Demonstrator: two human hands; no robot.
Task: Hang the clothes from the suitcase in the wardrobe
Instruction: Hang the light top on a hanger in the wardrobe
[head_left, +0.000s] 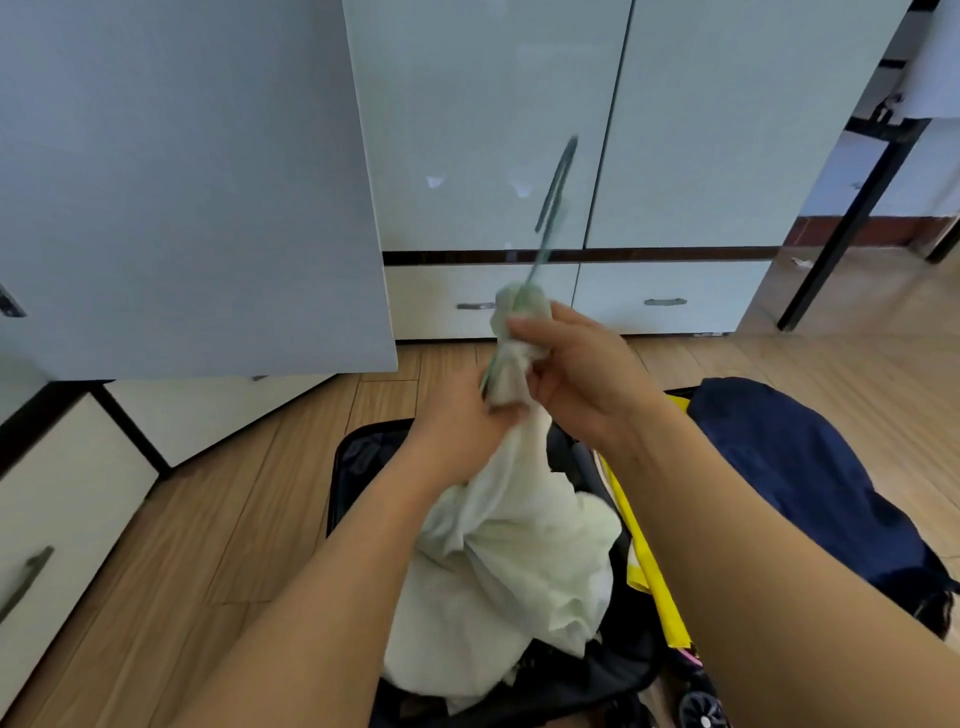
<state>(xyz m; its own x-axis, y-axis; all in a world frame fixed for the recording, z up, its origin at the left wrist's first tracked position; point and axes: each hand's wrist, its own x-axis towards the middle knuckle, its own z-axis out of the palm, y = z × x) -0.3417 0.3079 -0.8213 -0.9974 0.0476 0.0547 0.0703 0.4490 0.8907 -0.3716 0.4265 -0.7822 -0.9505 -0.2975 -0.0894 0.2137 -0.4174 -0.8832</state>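
The person's right hand (582, 374) pinches the bunched top of a pale green garment (514, 540) around a green hanger (550, 208), whose blurred hook points up toward the closed wardrobe doors (493, 130). The left hand (467, 421) grips the cloth just below, apparently to feed it onto the hanger. The rest of the garment trails into the open black suitcase (353, 467) on the wooden floor (234, 493), so it seems not yet ready for hanging; a navy garment (789, 467) lies to the right.
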